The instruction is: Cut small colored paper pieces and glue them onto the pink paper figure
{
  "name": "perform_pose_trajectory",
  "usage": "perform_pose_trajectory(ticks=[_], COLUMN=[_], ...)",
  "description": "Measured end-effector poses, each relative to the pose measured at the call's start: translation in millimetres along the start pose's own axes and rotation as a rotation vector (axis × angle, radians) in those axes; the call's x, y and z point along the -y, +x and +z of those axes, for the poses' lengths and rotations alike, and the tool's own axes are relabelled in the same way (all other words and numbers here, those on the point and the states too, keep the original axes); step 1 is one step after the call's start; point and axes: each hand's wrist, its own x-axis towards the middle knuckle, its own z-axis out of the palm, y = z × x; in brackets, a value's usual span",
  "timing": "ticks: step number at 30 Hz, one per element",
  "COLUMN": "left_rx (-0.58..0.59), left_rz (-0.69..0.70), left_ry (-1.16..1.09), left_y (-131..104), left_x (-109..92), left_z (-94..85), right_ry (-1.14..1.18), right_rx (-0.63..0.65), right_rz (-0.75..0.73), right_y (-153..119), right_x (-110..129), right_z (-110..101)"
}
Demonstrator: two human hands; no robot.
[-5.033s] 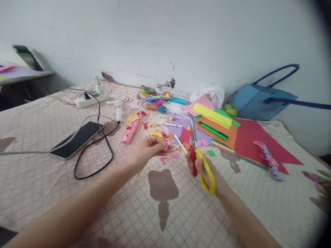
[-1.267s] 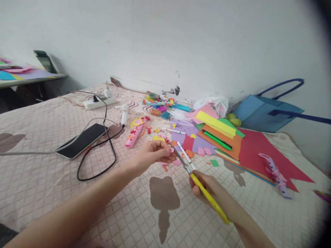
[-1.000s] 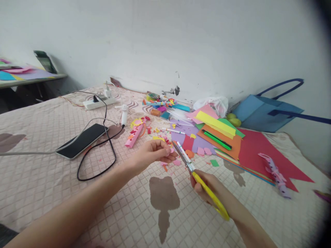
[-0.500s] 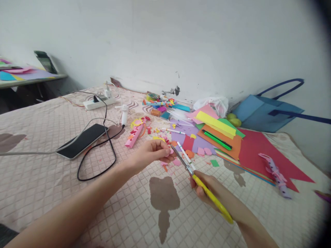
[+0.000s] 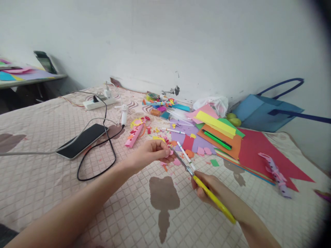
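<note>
My left hand (image 5: 156, 151) pinches a small pink paper piece (image 5: 171, 152) above the quilted cloth. Scissors with yellow handles (image 5: 213, 197) are gripped in my right hand (image 5: 207, 184), their blades pointing up and left. The blade tips reach the pink piece at my left fingertips; whether they touch it I cannot tell. Below and beyond the hands lie paper scraps (image 5: 177, 162) in pink, orange and red. A white marker (image 5: 184, 153) rests just past the blades. To the left of the scraps is a pink paper roll (image 5: 134, 136) with a yellow flower.
Coloured paper sheets (image 5: 261, 155) spread to the right, with a green cutter (image 5: 216, 139) on them. A purple paper roll (image 5: 278, 177) lies farther right. At the left are a black power bank (image 5: 82, 141), cables and a power strip (image 5: 99, 102). A blue bag (image 5: 266, 112) stands by the wall.
The scissors in my right hand have shifted slightly, their handle end moving a little to the right. My left hand stays almost in the same place.
</note>
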Motion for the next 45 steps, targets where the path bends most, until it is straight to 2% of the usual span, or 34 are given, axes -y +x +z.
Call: perform_pose_trajectory(ticks=[24,27,30,32,34,38,41,45], left_rx=[0.027,-0.009,-0.058,-0.069,-0.075,-0.078,-0.055,-0.044], left_rz=[0.023,0.000,-0.065,-0.112,-0.151,-0.188,-0.155,-0.137], left_ry=[0.025,0.021,0.047,0.099,0.152,0.240,0.303,0.245], left_y=[0,-1,-2,-4,-6,-8,-8,-7], left_x=[1,2,6,9,11,12,15,19], left_z=[-2.3,2.9,13.9,22.3,29.9,38.4,39.9,39.5], right_ry=[0.150,0.251,0.351,0.394,0.465,0.591,0.611,0.619], right_rx=[-0.008,-0.065,-0.201,-0.326,-0.398,-0.435,-0.424,-0.448], right_rz=[0.065,0.128,0.166,0.134,0.092,0.045,0.044,0.045], right_y=[0,3,9,14,19,25,26,25], right_x=[2,10,15,14,13,13,18,23], right_z=[-1,-1,6,12,19,27,30,30])
